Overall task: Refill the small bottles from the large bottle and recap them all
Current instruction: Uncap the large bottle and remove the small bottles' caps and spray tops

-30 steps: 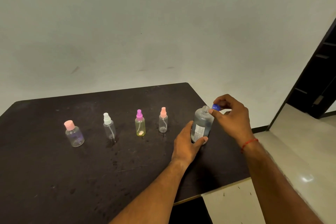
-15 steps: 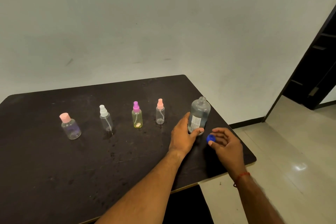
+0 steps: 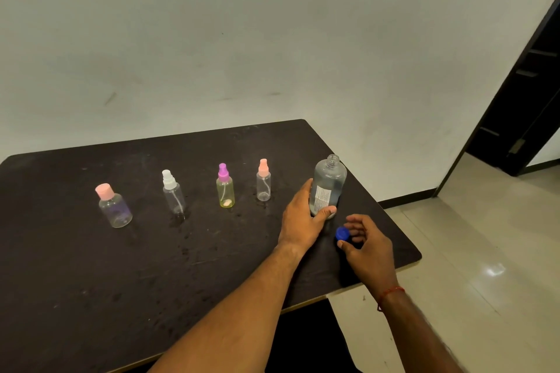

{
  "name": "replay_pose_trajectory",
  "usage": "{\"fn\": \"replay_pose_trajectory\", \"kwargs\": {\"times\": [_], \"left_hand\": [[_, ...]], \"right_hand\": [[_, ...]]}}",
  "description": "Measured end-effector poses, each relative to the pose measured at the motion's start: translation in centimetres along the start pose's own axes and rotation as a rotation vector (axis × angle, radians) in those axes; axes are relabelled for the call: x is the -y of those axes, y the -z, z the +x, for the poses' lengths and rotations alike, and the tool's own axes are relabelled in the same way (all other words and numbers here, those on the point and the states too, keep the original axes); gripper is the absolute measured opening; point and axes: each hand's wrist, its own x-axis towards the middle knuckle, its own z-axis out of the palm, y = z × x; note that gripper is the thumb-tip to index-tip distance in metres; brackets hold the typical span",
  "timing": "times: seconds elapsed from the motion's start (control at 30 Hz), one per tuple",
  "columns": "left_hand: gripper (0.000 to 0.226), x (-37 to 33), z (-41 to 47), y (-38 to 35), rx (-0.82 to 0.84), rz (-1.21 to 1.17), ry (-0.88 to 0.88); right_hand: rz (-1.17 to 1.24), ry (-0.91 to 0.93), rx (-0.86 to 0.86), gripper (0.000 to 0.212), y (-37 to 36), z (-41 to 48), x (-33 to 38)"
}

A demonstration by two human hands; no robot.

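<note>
cap: small blue plastic cap point(image 3: 342, 234) came off large clear plastic bottle point(image 3: 328, 188), was lowered beside its base, near dark worktop point(image 3: 91, 281)
right hand point(image 3: 368, 244): curled, pinched cap
left hand point(image 3: 303, 218): gripped upright bottle low
task: pouring likely next; four small bottles point(image 3: 225, 188) not yet uncapped

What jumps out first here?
The large bottle stands open-necked near the right edge of the table, the left hand wrapped round its base. Just in front, the right hand pinches the blue cap low over the tabletop. Left of them, four capped small bottles stand in a row: pink-capped bottle, white sprayer bottle, yellow bottle, peach sprayer bottle.
</note>
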Motion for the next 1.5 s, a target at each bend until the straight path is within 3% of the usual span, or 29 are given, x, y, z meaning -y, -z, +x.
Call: {"fn": "replay_pose_trajectory", "kwargs": {"times": [0.1, 0.17, 0.37, 0.53, 0.7, 0.9, 1.13, 1.3, 1.37, 1.5], "left_hand": [[0.09, -0.3, -0.3, 0.2, -0.014, -0.003, 0.053], [0.085, -0.3, -0.8, 0.8, -0.066, -0.011, 0.048], [0.046, 1.4, -3.3, 4.9, -0.271, -0.012, -0.06], [0.016, 2.3, -3.4, 9.8, -0.43, 0.0, -0.079], [0.022, 3.4, -3.3, 11.3, -0.41, 0.016, -0.05], [0.031, 4.0, -3.4, 11.2, -0.407, 0.055, -0.043], [0.05, 4.1, -3.2, 11.1, -0.308, 0.15, -0.046], [0.065, 4.5, -3.2, 11.2, -0.263, 0.096, -0.017], [0.058, 4.6, -3.2, 11.2, -0.251, 0.09, -0.036], [0.018, 4.7, -3.4, 11.1, -0.223, 0.079, -0.078]], "right_hand": [[0.005, 0.0, -0.006, 0.062, 0.1, -0.1, 0.2], [0.009, 0.025, -0.053, 0.06, 0.3, -0.5, 0.2], [0.027, 0.246, -0.299, 0.038, -0.2, -2.5, 1.2], [0.079, 0.484, -0.231, 0.029, -2.8, -2.5, 6.7], [0.048, 0.496, -0.136, 0.029, -7.3, 1.5, 12.4], [-0.054, 0.312, -0.066, 0.037, -11.3, 7.9, 14.8], [-0.203, 0.29, 0.004, 0.015, -11.7, 9.7, 14.0], [-0.08, 0.352, 0.034, 0.011, -10.4, 7.9, 14.3], [0.009, 0.343, 0.062, 0.009, -10.0, 6.8, 14.3], [0.118, 0.315, 0.078, 0.014, -9.6, 4.9, 13.8]]}}
